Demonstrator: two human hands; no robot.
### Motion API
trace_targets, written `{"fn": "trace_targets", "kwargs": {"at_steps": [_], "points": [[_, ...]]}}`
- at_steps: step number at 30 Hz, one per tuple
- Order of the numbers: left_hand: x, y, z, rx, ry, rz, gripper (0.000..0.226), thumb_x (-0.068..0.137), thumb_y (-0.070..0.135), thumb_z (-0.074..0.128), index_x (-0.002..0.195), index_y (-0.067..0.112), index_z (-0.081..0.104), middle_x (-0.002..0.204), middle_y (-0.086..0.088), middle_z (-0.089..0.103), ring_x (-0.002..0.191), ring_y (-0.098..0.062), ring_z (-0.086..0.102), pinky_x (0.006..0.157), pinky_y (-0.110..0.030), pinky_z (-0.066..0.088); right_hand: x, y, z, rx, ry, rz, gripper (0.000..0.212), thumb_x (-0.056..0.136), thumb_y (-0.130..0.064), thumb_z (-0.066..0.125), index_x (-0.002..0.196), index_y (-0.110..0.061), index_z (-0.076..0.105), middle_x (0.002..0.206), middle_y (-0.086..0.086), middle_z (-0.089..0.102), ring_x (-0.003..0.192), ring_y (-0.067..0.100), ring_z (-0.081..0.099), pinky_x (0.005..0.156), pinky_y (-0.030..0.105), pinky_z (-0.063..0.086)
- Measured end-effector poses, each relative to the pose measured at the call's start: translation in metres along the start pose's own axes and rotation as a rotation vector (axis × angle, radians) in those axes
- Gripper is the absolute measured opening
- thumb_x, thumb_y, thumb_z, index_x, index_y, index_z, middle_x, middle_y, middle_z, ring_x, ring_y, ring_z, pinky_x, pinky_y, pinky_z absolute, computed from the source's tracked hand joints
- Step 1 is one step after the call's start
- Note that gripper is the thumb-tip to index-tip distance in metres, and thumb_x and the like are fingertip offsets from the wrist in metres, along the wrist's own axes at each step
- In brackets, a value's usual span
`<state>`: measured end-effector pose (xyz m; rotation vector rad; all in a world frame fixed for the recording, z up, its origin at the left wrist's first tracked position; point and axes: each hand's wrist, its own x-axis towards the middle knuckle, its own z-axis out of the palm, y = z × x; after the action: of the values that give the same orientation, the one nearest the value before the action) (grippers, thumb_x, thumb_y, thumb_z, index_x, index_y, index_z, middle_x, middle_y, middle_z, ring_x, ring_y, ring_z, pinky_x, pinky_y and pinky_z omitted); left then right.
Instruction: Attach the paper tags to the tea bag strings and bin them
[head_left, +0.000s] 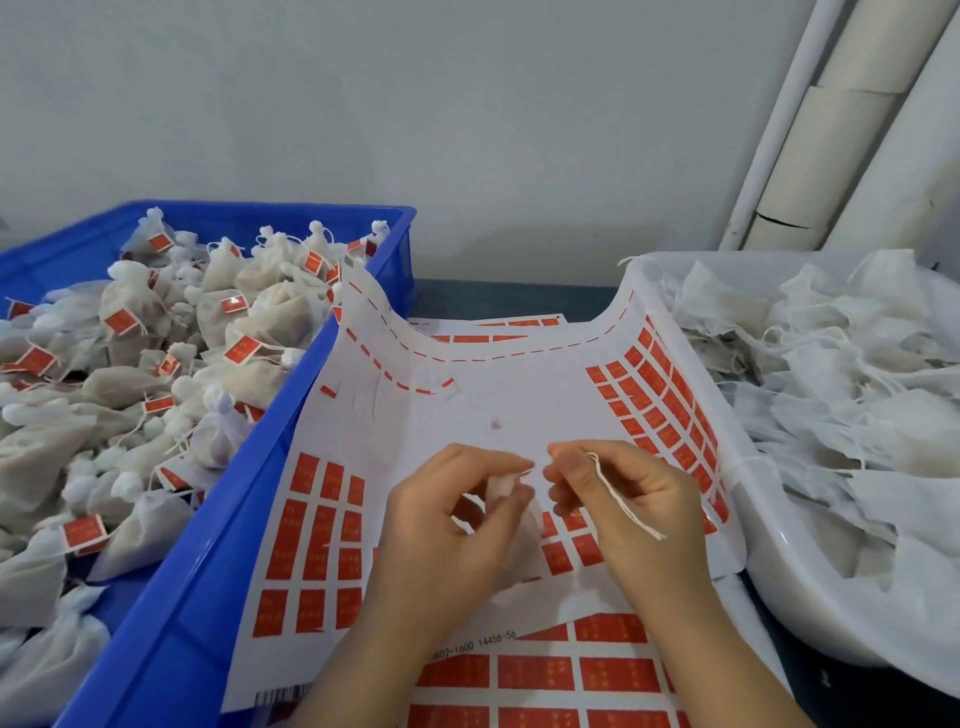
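- Blue bin (171, 623) at nine o'clock — heaped with tagged tea bags (130, 322).
- White tub (789, 597) at three o'clock holds untagged bags (857, 389).
- Tag sheet (493, 395) between them.
- Left hand (447, 530) grips a tea bag (506, 491) at six o'clock — right hand (654, 488) pinches its string (621, 503).

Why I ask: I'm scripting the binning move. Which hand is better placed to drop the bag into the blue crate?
Probably left. The left hand holds the tea bag and is nearer the blue crate; the right hand only pinches string.
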<state>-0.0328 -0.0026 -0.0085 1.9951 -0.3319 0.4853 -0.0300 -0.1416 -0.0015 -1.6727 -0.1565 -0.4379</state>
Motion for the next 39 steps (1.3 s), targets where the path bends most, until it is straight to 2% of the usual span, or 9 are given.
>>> {"fn": "trace_targets", "kwargs": {"at_steps": [2, 10, 16, 19, 23, 25, 28, 33, 39], "points": [[-0.001, -0.001, 0.001, -0.033, -0.039, -0.004, 0.015, 0.075, 0.039, 0.073, 0.076, 0.045, 0.06, 0.084, 0.025, 0.064, 0.082, 0.001, 0.061, 0.059, -0.01, 0.05, -0.001, 0.001, 0.0, 0.028, 0.01, 0.009, 0.012, 0.07, -0.039, 0.06, 0.076, -0.031, 0.067, 0.068, -0.018, 0.069, 0.062, 0.003, 0.066, 0.053, 0.009, 0.049], [0.003, -0.006, -0.001, 0.052, 0.125, -0.094, 0.017, 0.069, 0.034, 0.062, 0.085, 0.037, 0.068, 0.072, 0.015, 0.058, 0.069, -0.006, 0.055, 0.058, -0.005, 0.044, -0.007, -0.007, 0.001, 0.078, -0.086, -0.076, 0.009, 0.07, -0.04, 0.062, 0.068, -0.041, 0.071, 0.066, -0.019, 0.069, 0.064, 0.002, 0.067, 0.057, 0.006, 0.048], [0.004, 0.001, -0.008, -0.683, -0.015, -0.399, 0.02, 0.08, 0.022, 0.057, 0.082, 0.025, 0.077, 0.074, -0.009, 0.071, 0.067, -0.021, 0.069, 0.055, -0.022, 0.054, -0.014, -0.005, 0.005, 0.115, -0.319, -0.023, 0.018, 0.081, -0.047, 0.059, 0.089, -0.039, 0.072, 0.08, -0.015, 0.073, 0.079, 0.008, 0.069, 0.069, 0.016, 0.053], [0.005, -0.001, -0.009, -0.589, 0.003, -0.397, 0.016, 0.064, 0.032, 0.069, 0.078, 0.028, 0.075, 0.07, -0.008, 0.069, 0.065, -0.023, 0.068, 0.056, -0.026, 0.055, -0.018, -0.002, 0.009, 0.059, -0.408, -0.034, 0.022, 0.084, -0.045, 0.054, 0.096, -0.036, 0.07, 0.085, -0.012, 0.072, 0.084, 0.011, 0.067, 0.073, 0.023, 0.055], [0.006, -0.005, -0.013, -0.542, -0.061, -0.386, 0.029, 0.077, -0.003, 0.065, 0.08, 0.025, 0.073, 0.076, -0.008, 0.069, 0.07, -0.024, 0.068, 0.062, -0.026, 0.055, -0.014, 0.003, 0.008, -0.027, -0.213, -0.084, 0.022, 0.078, -0.047, 0.059, 0.07, -0.029, 0.067, 0.08, -0.012, 0.063, 0.08, 0.012, 0.06, 0.068, 0.017, 0.05], [0.006, -0.003, -0.014, -0.521, -0.149, -0.37, 0.03, 0.079, -0.002, 0.064, 0.079, 0.026, 0.073, 0.071, -0.002, 0.067, 0.064, -0.017, 0.063, 0.059, -0.023, 0.052, -0.01, 0.005, 0.005, -0.04, -0.131, -0.051, 0.02, 0.073, -0.047, 0.065, 0.063, -0.031, 0.062, 0.093, -0.019, 0.06, 0.095, 0.005, 0.057, 0.076, 0.012, 0.046], [0.005, 0.004, -0.015, -0.551, -0.297, -0.323, 0.021, 0.078, 0.005, 0.069, 0.079, 0.025, 0.073, 0.072, 0.001, 0.067, 0.062, -0.012, 0.06, 0.056, -0.021, 0.05, -0.009, 0.008, 0.003, -0.005, -0.277, 0.043, 0.023, 0.079, -0.044, 0.056, 0.072, -0.023, 0.061, 0.117, -0.03, 0.055, 0.116, -0.005, 0.048, 0.092, 0.013, 0.041], [0.006, 0.003, -0.016, -0.574, -0.285, -0.315, 0.018, 0.063, 0.017, 0.07, 0.08, 0.025, 0.071, 0.07, 0.0, 0.068, 0.061, -0.013, 0.065, 0.056, -0.02, 0.052, -0.011, 0.004, 0.005, 0.05, -0.362, 0.13, 0.022, 0.082, -0.044, 0.043, 0.076, -0.025, 0.052, 0.07, -0.023, 0.058, 0.069, -0.008, 0.057, 0.061, 0.007, 0.044], [0.004, -0.004, -0.012, -0.285, -0.147, -0.192, 0.029, 0.072, -0.005, 0.071, 0.067, 0.023, 0.066, 0.067, -0.002, 0.066, 0.061, -0.016, 0.063, 0.056, -0.023, 0.054, -0.013, 0.006, 0.008, -0.023, -0.177, 0.078, 0.028, 0.076, -0.05, 0.044, 0.075, -0.023, 0.052, 0.07, -0.018, 0.057, 0.067, -0.006, 0.055, 0.058, 0.005, 0.042]]}}
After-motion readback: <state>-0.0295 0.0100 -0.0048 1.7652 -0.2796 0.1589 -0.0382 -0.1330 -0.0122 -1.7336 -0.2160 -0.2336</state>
